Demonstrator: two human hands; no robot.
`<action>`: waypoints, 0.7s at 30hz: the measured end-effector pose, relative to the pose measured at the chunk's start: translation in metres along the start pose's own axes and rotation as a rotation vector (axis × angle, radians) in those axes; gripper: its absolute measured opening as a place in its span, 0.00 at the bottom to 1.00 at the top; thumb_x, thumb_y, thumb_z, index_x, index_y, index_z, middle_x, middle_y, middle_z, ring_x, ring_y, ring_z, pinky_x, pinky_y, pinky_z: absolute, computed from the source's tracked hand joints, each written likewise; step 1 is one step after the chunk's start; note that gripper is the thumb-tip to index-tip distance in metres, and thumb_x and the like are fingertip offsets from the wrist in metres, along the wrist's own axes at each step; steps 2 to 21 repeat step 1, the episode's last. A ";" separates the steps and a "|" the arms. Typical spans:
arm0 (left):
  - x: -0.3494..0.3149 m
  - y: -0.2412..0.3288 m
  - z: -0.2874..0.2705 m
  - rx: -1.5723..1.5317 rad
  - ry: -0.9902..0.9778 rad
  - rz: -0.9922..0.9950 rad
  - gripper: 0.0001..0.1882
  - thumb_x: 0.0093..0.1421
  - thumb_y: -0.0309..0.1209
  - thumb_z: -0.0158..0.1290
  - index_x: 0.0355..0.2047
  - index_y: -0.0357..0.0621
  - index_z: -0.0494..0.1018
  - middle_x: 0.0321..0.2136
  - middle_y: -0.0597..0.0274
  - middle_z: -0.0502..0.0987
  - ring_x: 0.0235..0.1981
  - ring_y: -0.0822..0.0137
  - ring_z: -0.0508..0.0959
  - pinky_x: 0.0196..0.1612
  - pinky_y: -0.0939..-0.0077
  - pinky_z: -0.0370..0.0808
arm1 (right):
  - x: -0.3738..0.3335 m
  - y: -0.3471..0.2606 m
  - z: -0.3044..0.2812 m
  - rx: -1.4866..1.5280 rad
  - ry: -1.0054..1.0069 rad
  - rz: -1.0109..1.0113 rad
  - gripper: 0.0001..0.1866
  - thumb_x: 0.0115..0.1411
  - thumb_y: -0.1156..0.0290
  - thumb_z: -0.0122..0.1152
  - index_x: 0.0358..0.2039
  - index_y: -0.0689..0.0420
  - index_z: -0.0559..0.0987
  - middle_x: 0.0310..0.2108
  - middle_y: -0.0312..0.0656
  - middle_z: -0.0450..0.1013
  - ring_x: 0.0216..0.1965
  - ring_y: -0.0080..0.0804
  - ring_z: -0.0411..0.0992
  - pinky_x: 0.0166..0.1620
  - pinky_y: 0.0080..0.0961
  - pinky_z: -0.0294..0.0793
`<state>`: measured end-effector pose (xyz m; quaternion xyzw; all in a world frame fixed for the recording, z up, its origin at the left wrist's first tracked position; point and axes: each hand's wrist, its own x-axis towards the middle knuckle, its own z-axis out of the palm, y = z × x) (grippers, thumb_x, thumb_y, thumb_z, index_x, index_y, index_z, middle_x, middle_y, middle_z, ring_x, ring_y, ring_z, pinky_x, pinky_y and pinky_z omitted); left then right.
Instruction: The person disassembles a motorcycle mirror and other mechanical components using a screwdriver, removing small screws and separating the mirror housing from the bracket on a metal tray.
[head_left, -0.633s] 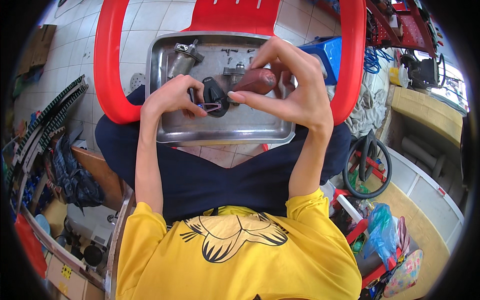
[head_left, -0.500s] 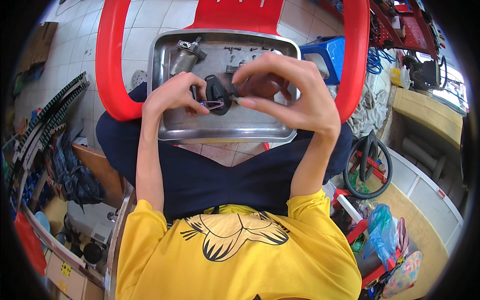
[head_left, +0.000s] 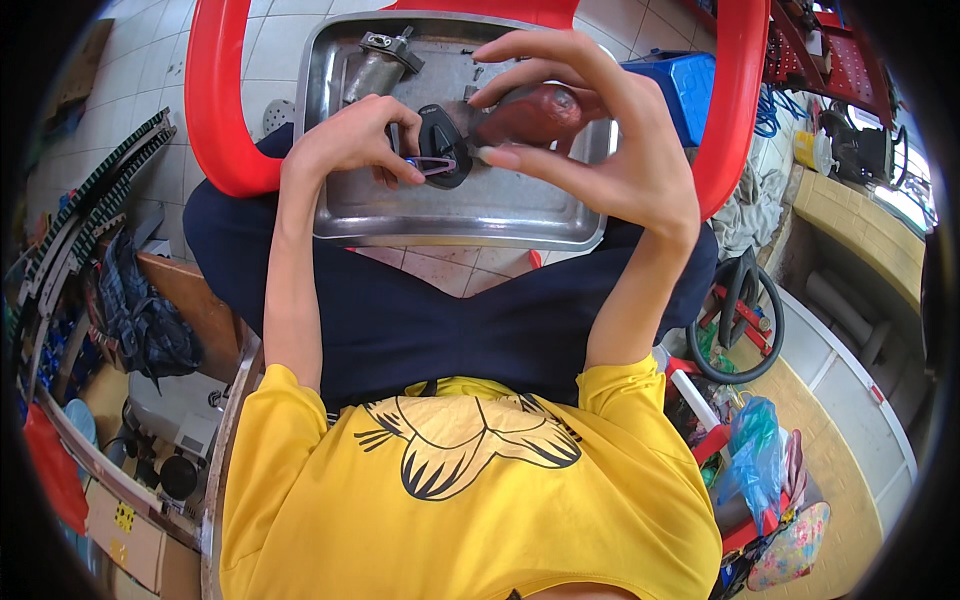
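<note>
My left hand (head_left: 365,145) is closed, with thumb and forefinger on a slim, purple-edged tool (head_left: 434,165) whose kind I cannot make out. The tool lies over a black, rounded part (head_left: 440,125) in the metal tray (head_left: 460,228). My right hand (head_left: 610,130) curves around a dark red, rounded body (head_left: 535,112), thumb and fingers spread apart. Its thumb tip is close to the black part's right side. A grey metal cylinder (head_left: 375,75) with a flange and shaft lies at the tray's upper left. A small screw (head_left: 478,73) shows near my right fingers; other small parts are hidden.
The tray stands between the arms of a red plastic chair (head_left: 225,100). A blue plastic stool (head_left: 675,90) is beyond it on the right. Farther right are a black rubber ring (head_left: 735,375) and plastic bags (head_left: 755,450). A dark bag (head_left: 150,310) is at left.
The tray and both hands appear higher in the view. My right fingers have lifted and spread, showing more of the red body. My left hand keeps its grip on the purple-edged tool.
</note>
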<state>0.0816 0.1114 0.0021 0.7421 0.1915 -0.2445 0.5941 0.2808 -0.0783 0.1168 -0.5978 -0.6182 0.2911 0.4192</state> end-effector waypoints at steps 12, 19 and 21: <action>-0.003 0.005 0.000 0.010 -0.005 -0.013 0.14 0.50 0.25 0.73 0.29 0.34 0.77 0.27 0.55 0.84 0.25 0.63 0.87 0.27 0.74 0.83 | -0.001 0.000 -0.001 0.040 -0.035 0.007 0.38 0.50 0.65 0.81 0.62 0.48 0.76 0.48 0.37 0.82 0.36 0.27 0.83 0.36 0.21 0.83; -0.003 0.005 0.000 0.010 -0.005 -0.013 0.14 0.50 0.25 0.73 0.29 0.34 0.77 0.27 0.55 0.84 0.25 0.63 0.87 0.27 0.74 0.83 | -0.001 0.000 -0.001 0.040 -0.035 0.007 0.38 0.50 0.65 0.81 0.62 0.48 0.76 0.48 0.37 0.82 0.36 0.27 0.83 0.36 0.21 0.83; -0.003 0.005 0.000 0.010 -0.005 -0.013 0.14 0.50 0.25 0.73 0.29 0.34 0.77 0.27 0.55 0.84 0.25 0.63 0.87 0.27 0.74 0.83 | -0.001 0.000 -0.001 0.040 -0.035 0.007 0.38 0.50 0.65 0.81 0.62 0.48 0.76 0.48 0.37 0.82 0.36 0.27 0.83 0.36 0.21 0.83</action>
